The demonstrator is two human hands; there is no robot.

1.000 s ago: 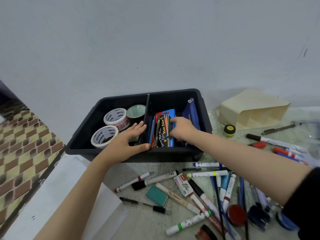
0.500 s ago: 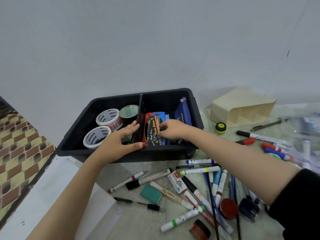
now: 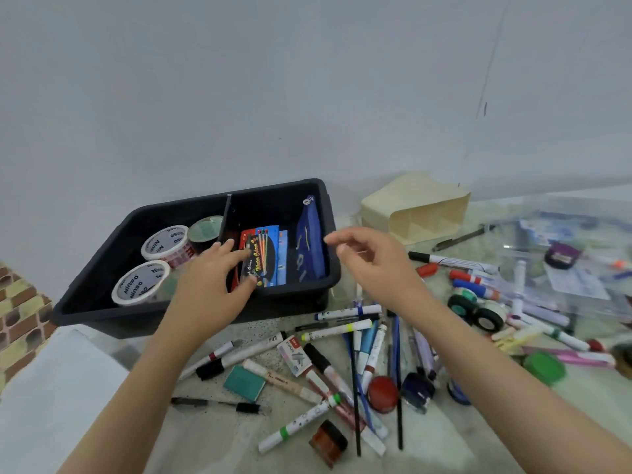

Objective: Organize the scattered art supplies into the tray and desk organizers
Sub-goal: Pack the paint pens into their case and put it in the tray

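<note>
Tray [image 3: 89, 316], black and split by an upright divider [image 3: 225, 213], sits at the left of the table against the wall. Its left compartment holds three tape rolls [image 3: 140, 283], lying flat so that they do not roll. The left hand [image 3: 212, 285] lies across the divider with its fingers nearly straight and its thumb against the watercolour box [image 3: 260, 258]. It seems to steady the box rather than pinch it, though the angle leaves that unsure. The box stands on edge in the right compartment with thinner packs behind it, probably packed upright to save room. A blue pouch [image 3: 309, 248] leans against the tray's right wall.

The right hand [image 3: 372, 261] hovers over the tray's right rim, its fingers loosely curled and holding nothing, so it is free for the next pick-up. Behind it a cream desk organizer [image 3: 417, 206] lies tipped on its side with nothing visible in it. Markers, pens and small jars [image 3: 359, 354] lie scattered in front of the tray and further to the right, so most of the sorting is not yet done.
</note>
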